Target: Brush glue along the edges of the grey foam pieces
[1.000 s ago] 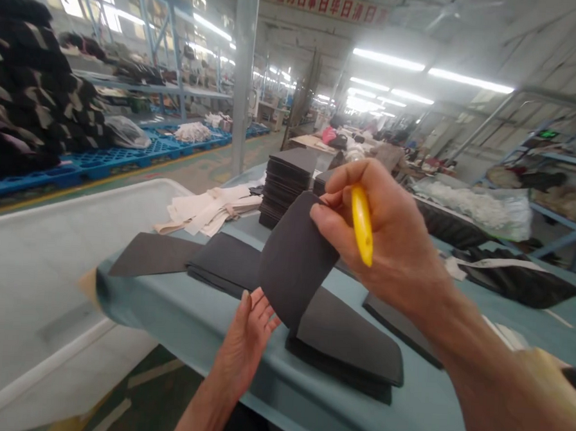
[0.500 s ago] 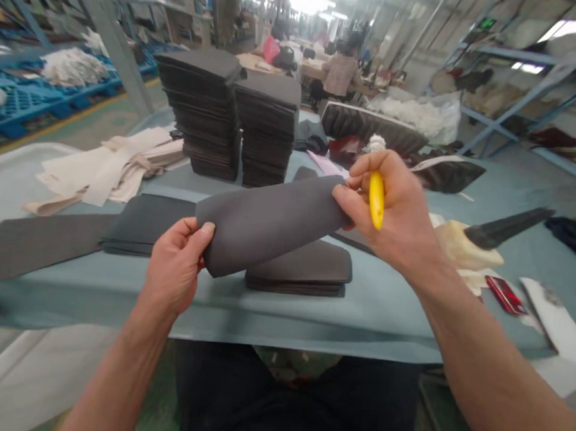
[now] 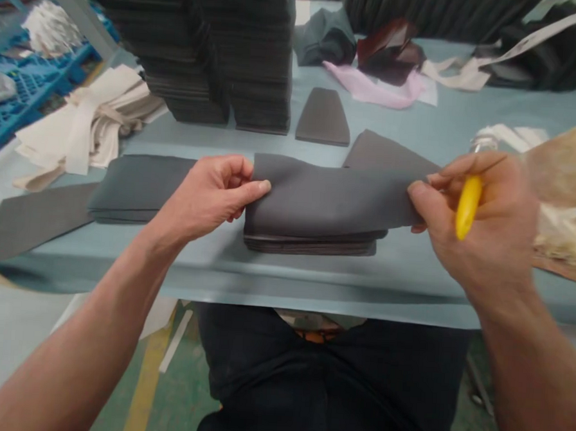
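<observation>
Between my two hands a dark grey, leather-like panel (image 3: 327, 198) is stretched over a low stack of similar panels (image 3: 310, 245). My left hand (image 3: 212, 189) pinches its left end between thumb and fingers. The right end is gripped by my right hand (image 3: 481, 213), thumb on top. Tucked in that same hand is a yellow-handled tool (image 3: 469, 206), with a whitish part above the fingers; its kind is unclear. Left of my left hand lies another dark stack (image 3: 135, 185). A loose panel (image 3: 382, 153) lies behind the held one.
Two tall stacks of dark panels (image 3: 257, 66) stand at the back. Cream strips (image 3: 95, 115) lie left, beside a long grey panel (image 3: 41, 218). A small tapered piece (image 3: 323, 116), pink cloth (image 3: 376, 85) and dark red material (image 3: 390, 50) are behind. A yellowish block (image 3: 568, 166) is right.
The held panel has come down onto the low stack and is now level instead of slanting. Both hands keep their hold. My view has tilted downward.
</observation>
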`<state>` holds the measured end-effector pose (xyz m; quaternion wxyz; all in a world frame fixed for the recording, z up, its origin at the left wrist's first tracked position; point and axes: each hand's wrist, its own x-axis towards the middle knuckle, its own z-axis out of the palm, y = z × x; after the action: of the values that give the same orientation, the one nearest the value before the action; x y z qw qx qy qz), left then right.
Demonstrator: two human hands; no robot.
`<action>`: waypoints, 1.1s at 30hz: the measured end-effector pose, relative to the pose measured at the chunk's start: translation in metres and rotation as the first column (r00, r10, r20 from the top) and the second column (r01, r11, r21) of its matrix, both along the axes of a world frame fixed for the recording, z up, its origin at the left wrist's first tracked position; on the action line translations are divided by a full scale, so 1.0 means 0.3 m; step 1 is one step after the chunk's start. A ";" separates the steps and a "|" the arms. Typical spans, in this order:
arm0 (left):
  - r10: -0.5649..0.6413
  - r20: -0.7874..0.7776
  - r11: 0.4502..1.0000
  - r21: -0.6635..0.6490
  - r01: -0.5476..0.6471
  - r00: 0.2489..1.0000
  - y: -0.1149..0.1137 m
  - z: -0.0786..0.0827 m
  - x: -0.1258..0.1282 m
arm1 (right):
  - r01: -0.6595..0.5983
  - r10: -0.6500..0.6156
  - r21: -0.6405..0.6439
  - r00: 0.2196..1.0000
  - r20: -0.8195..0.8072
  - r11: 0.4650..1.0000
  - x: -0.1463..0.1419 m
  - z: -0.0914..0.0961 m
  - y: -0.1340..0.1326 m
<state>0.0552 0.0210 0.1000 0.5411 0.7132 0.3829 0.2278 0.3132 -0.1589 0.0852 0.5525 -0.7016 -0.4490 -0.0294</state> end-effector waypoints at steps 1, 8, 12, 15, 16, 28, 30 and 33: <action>-0.001 -0.021 1.000 -0.005 0.001 1.000 0.002 -0.001 0.003 | -0.001 0.001 -0.008 1.000 0.005 1.000 0.001 -0.009 -0.002; -0.008 -0.105 0.999 0.033 0.012 0.994 0.008 -0.008 0.014 | 0.033 -0.029 -0.081 0.999 0.040 0.996 0.020 -0.040 0.003; -0.017 -0.112 0.996 0.083 0.027 0.994 0.015 -0.024 0.012 | 0.066 -0.053 -0.129 0.993 0.104 0.989 0.010 -0.036 0.010; -0.015 -0.122 0.991 0.133 0.031 0.992 0.016 -0.035 0.013 | 0.080 -0.062 -0.132 0.988 0.139 0.988 0.002 -0.030 0.018; -0.017 -0.133 0.988 0.152 0.038 0.991 0.016 -0.036 0.014 | 0.089 -0.070 -0.133 0.987 0.143 0.987 0.003 -0.031 0.020; 0.030 -0.184 0.963 0.270 0.022 0.982 0.008 -0.035 0.020 | 0.081 -0.049 -0.158 0.979 0.196 0.984 0.007 -0.052 0.021; 0.036 -0.180 0.967 0.256 0.011 0.983 0.004 -0.032 0.020 | 0.104 -0.064 -0.185 0.976 0.208 0.977 0.003 -0.051 0.019; 0.054 -0.174 0.973 0.232 -0.013 0.983 0.000 -0.032 0.020 | 0.106 -0.069 -0.200 0.980 0.185 0.974 0.007 -0.055 0.017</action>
<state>0.0614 0.0210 0.0902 0.4146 0.7820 0.4131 0.2145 0.3152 -0.1538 0.0688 0.4317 -0.7697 -0.4653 -0.0686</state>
